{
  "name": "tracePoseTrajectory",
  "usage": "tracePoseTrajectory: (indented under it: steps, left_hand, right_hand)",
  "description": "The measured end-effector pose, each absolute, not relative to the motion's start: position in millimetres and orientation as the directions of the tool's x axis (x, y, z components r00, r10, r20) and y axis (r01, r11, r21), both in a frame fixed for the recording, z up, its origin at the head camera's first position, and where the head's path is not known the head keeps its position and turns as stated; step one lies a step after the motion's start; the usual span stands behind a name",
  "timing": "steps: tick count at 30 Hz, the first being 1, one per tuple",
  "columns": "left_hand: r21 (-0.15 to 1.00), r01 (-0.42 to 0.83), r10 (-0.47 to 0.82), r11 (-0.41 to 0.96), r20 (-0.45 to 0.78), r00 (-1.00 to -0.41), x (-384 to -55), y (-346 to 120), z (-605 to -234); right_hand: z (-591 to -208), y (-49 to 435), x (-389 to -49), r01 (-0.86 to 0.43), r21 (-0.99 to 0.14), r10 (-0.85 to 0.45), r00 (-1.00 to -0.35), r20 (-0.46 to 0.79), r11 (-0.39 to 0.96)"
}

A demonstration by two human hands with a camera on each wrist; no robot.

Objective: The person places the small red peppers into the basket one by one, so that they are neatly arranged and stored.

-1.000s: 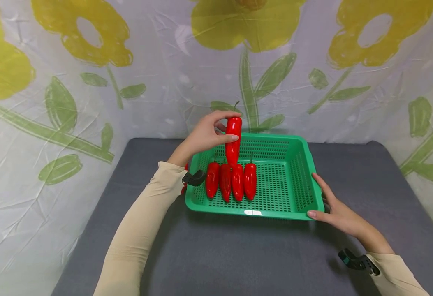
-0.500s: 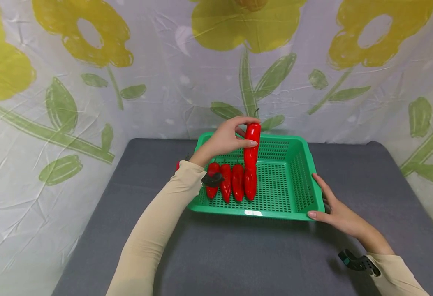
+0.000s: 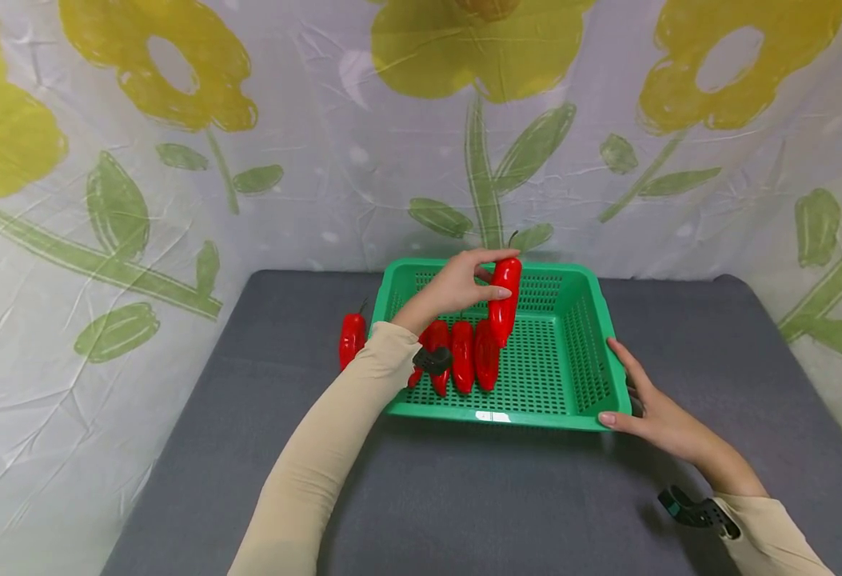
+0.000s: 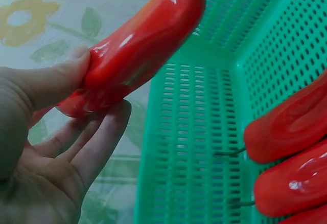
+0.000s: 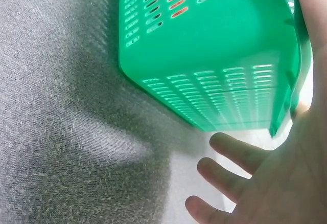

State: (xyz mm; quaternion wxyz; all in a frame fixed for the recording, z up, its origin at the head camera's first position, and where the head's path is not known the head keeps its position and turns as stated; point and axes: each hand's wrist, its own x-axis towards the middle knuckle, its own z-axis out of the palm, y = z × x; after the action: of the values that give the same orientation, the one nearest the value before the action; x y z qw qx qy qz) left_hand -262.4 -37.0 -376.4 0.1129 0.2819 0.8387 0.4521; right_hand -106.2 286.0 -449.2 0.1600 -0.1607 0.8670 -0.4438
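My left hand [image 3: 458,286] pinches a shiny red chili pepper [image 3: 504,302] near its stem end, thumb on one side and fingers on the other. The pepper hangs with its tip down above the green plastic basket [image 3: 528,419]. In the left wrist view the held pepper [image 4: 138,40] slants up over the basket's perforated wall [image 4: 189,96]. Beneath it several red peppers [image 3: 463,360] lie side by side in the basket, partly hidden by the wrist. My right hand [image 3: 656,412] rests thumb and index finger on the basket's right rim; its other fingers [image 5: 225,178] extend loosely below.
Another red pepper [image 3: 352,339] lies on the dark grey table [image 3: 492,504], just left of the basket and partly behind the left sleeve. A flower-printed cloth [image 3: 320,120] stands behind the table. The basket's right half shows bare slotted bottom [image 3: 532,376].
My left hand has carried the pepper rightward and lowered it toward the basket, right of the row. The pepper outside the basket has come into view. My right hand stays at the rim.
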Motion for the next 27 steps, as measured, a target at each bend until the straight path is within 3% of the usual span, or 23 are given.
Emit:
tracePoseTrajectory:
  steps: [19,27]
  left_hand:
    - [0.874,0.279,0.552,0.397,0.015,-0.833,-263.4,-17.1,-410.7]
    - [0.844,0.271,0.555,0.463,-0.038,-0.831,-264.1,-11.7,-423.8]
  right_hand:
    - [-447.7,285.3,-105.6,-0.127,-0.825,-0.421,-0.896,-0.142,0.550]
    - [-448.1,286.3,-106.3,-0.121,-0.826,-0.421,-0.894,-0.150,0.550]
